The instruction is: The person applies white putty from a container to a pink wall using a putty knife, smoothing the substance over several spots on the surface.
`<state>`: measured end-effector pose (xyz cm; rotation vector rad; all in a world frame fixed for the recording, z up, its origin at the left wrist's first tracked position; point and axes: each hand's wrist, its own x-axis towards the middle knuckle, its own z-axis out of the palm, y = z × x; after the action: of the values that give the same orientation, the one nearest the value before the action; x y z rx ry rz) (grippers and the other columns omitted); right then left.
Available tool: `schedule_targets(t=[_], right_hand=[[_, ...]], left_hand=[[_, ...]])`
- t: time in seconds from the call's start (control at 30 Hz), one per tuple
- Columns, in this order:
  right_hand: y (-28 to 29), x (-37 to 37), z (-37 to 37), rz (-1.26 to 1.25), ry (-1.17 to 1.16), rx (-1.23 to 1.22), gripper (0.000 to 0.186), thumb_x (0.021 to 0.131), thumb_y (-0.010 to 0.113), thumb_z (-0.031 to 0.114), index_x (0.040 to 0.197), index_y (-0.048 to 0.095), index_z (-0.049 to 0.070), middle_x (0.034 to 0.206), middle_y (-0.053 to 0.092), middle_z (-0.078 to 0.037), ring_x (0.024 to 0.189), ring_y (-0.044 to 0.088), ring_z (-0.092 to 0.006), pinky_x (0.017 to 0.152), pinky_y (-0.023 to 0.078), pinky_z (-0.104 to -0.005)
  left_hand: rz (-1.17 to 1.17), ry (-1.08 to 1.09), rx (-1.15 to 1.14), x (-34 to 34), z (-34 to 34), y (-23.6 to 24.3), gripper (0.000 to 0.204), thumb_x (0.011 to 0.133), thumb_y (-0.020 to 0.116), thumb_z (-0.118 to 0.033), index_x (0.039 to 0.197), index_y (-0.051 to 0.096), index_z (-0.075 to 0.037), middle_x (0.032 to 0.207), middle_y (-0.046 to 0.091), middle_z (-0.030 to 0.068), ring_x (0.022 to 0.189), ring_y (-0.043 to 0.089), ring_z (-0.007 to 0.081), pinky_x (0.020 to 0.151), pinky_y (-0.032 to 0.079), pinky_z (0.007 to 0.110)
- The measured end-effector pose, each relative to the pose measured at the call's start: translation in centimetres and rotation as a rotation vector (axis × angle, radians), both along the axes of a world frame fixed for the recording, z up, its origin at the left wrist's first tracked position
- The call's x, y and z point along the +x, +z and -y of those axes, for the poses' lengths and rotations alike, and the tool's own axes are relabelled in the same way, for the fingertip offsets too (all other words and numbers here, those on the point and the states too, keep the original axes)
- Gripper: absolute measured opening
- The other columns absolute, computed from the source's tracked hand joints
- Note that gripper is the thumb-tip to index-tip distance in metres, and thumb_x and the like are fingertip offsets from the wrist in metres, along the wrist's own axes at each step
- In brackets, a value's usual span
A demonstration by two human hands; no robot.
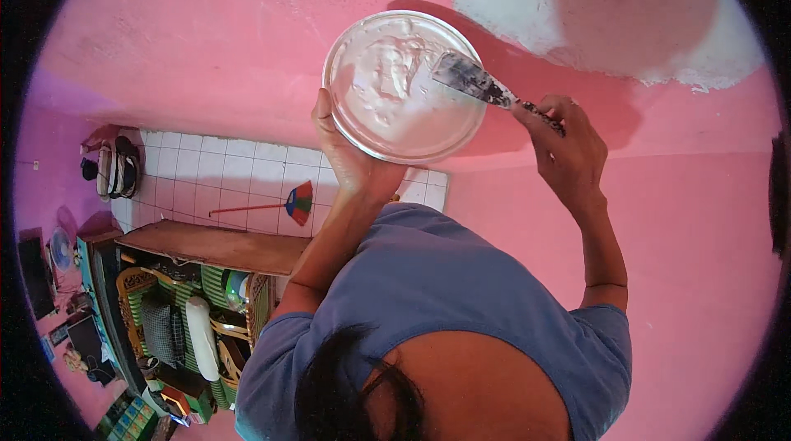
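Observation:
My left hand (353, 159) supports a round, rimmed lid (451, 130) from below, with the thumb against its left edge and the other fingers hidden underneath. Whitish putty (394, 70) lies on it in a smeared, lumpy layer. Closed around a dark, paste-spotted handle, my right hand (570, 149) grips a putty knife (465, 77). Its smeared blade reaches over the right side of the lid, at or just above the putty; I cannot tell whether they touch. Beyond the lid, the pink wall (272, 37) carries a large whitish patch (515, 0).
Low on the left, a red-handled broom (299, 203) lies on white floor tiles (185, 163). A brown wooden panel (210, 245) stands near seating with green striped cushions (212, 286). Bags (118, 168) rest by the far-left wall, and a fan (61, 249) is farther down.

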<state>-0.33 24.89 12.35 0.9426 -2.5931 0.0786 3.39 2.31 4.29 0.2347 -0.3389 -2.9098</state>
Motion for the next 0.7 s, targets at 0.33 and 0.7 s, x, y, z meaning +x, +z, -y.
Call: schedule_targets(t=[0.33,0.7], right_hand=[[-0.6,1.6,0.4,-0.034,0.105,0.13,0.041,0.07,0.065,-0.003,0.106,0.068,0.015,0.088,0.055,-0.003,0.073,0.056,-0.0185,0.055,0.047,-0.0308],[4.9,1.4,0.5,0.114,0.01,0.059,0.027,0.081,0.06,0.009,0.104,0.064,0.021,0.089,0.06,-0.003,0.073,0.062,-0.0216,0.056,0.051,-0.034]], left_hand=[[0.042,-0.045,0.061,0.2,-0.4,-0.6,0.07,0.086,0.046,-0.06,0.138,0.037,-0.013,0.139,0.041,0.0094,0.127,0.04,0.0284,0.106,0.033,0.049],[0.02,-0.1,0.046,0.9,0.2,-0.8,0.069,0.086,0.046,-0.058,0.14,0.036,-0.016,0.142,0.037,0.0111,0.129,0.038,0.0295,0.106,0.033,0.05]])
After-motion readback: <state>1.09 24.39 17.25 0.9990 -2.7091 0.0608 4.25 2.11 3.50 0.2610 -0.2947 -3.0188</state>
